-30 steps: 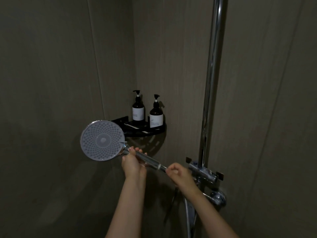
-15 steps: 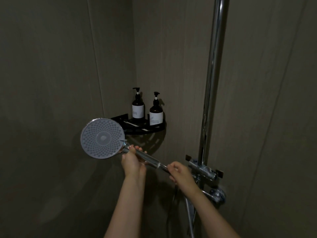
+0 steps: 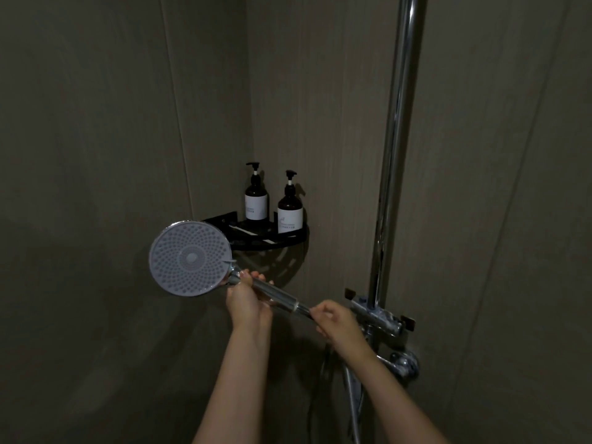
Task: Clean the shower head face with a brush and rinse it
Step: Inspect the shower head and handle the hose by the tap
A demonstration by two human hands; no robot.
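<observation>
Shower head: it is held in the air in front of the corner, low and left of the shelf. Its round grey face with many small nozzles looks toward the viewer. The chrome handle slopes down to the right.
Left hand: it comes up from below with the forearm almost upright. The fingers are curled over the handle close under the head and grip it.
Right hand: it reaches in from the lower right, forearm slanted. The fingers are bent together and pinch the lower end of the handle, near the hose joint.
Corner shelf: black, fixed in the corner of the walls, just behind the shower head.
Pump bottles: a taller dark bottle and a shorter dark bottle stand upright side by side on the shelf, both with white labels.
Riser pipe: chrome, vertical, on the right wall.
Mixer valve: at the foot of the pipe, just beside the right hand.
Light: dim, small details are hard to see.
</observation>
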